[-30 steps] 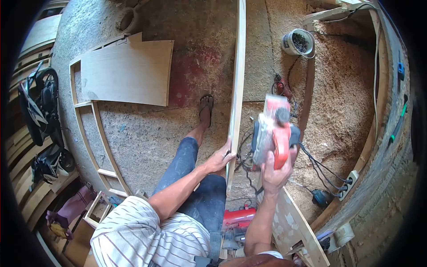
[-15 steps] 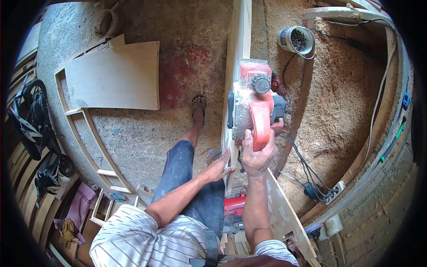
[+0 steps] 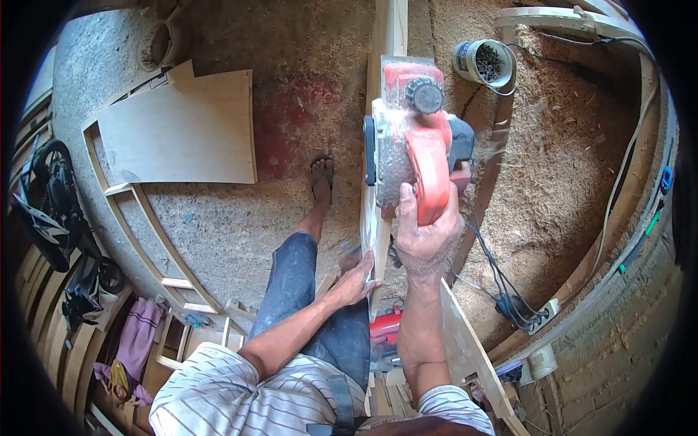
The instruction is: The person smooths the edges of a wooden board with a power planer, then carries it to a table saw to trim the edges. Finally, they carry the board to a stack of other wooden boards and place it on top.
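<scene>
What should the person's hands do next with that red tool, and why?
Perhaps slide the red tool a little farther forward along the wooden board. It sits over the board's edge, the right hand grips its handle, and the left hand is on the board behind it, out of its forward path.

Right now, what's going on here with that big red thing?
The person's right hand is gripping the handle of a dusty red power planer, which is on a long piece of wood. The left hand is against the same wood, closer to the body. Wood shavings lie on the ground nearby.
</scene>
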The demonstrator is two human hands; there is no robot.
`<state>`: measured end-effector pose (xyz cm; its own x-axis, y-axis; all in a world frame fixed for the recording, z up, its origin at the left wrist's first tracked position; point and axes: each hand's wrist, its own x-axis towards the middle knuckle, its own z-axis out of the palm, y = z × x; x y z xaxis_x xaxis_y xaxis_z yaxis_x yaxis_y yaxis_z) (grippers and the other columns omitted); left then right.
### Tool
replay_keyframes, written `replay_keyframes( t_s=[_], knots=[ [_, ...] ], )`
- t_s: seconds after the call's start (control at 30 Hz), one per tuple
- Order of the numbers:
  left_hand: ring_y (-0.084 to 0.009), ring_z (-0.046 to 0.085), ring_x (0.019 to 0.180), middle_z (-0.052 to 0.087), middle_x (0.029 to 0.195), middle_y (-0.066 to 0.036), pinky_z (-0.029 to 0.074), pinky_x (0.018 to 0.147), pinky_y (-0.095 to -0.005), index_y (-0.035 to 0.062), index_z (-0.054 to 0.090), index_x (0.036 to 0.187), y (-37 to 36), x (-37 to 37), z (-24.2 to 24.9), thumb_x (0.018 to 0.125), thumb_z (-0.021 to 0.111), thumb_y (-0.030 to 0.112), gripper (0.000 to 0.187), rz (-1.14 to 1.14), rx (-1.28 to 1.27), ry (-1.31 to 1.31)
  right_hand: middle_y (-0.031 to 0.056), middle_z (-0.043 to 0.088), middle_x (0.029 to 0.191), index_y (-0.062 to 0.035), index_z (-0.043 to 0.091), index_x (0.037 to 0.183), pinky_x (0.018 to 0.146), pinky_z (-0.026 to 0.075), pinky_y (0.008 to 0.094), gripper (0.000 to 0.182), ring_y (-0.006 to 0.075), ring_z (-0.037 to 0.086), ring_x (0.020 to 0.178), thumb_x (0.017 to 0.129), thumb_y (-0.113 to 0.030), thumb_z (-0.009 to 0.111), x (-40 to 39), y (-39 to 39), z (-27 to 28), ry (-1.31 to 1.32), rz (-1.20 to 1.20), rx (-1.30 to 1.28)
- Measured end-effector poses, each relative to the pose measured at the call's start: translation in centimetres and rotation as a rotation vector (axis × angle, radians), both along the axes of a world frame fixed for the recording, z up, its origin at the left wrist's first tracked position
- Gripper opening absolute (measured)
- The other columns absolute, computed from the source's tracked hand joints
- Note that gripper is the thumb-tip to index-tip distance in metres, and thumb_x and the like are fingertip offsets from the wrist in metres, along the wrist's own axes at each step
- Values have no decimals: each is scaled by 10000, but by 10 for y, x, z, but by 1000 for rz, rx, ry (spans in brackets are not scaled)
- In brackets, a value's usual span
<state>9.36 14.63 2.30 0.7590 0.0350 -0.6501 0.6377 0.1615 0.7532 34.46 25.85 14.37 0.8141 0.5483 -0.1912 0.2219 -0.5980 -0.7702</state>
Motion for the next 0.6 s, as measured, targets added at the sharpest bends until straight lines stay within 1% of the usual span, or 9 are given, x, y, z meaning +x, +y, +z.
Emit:
replay_keyframes(
  t_s=[0.07,0.1,0.27,0.33,0.4,0.53,0.6],
  knots=[
    [-400,267,1466,267,1546,-337,233,1215,-385,-115,171,1513,1,1,2,927,671,185,826,-4,-12,1,161,657,771,-19,591,1051,626,513,418,287,371,673,675,859,-165,746,6,12,-2,-29,5,4],
    [-398,257,1470,262,1549,-335,227,1218,-383,-114,173,1512,3,2,3,929,669,187,823,-8,-17,2,161,657,772,-19,591,1053,630,514,420,288,371,675,681,862,-170,745,9,20,-2,-3,-4,-1],
    [-399,239,1476,249,1548,-346,213,1224,-382,-132,181,1502,7,3,4,935,661,199,813,-44,46,-37,170,663,781,-17,587,1055,643,517,427,288,376,688,708,874,-185,736,29,59,1,13,-17,29],
    [-402,231,1478,237,1551,-349,207,1226,-385,-136,181,1500,8,3,5,937,656,206,813,-45,6,-18,174,665,782,-15,586,1050,644,518,429,284,378,689,710,877,-187,733,37,73,-3,-21,-16,65],
    [-403,227,1479,231,1551,-354,209,1225,-387,-137,174,1500,5,0,2,941,649,215,814,-57,35,-34,177,667,783,-14,585,1045,644,519,431,281,379,690,713,880,-188,730,46,89,-4,-55,-13,102],
    [-399,230,1479,223,1555,-352,211,1225,-383,-136,157,1503,3,-1,1,937,653,224,834,-42,42,-45,185,669,777,-4,587,1031,655,522,434,285,374,693,719,884,-205,727,65,118,1,-62,-2,87],
    [-399,231,1478,213,1560,-349,213,1224,-382,-137,150,1503,8,2,6,934,657,225,843,-68,8,8,188,669,775,-1,590,1022,662,522,436,285,373,693,720,885,-210,727,75,132,1,-68,2,67]
  ],
)
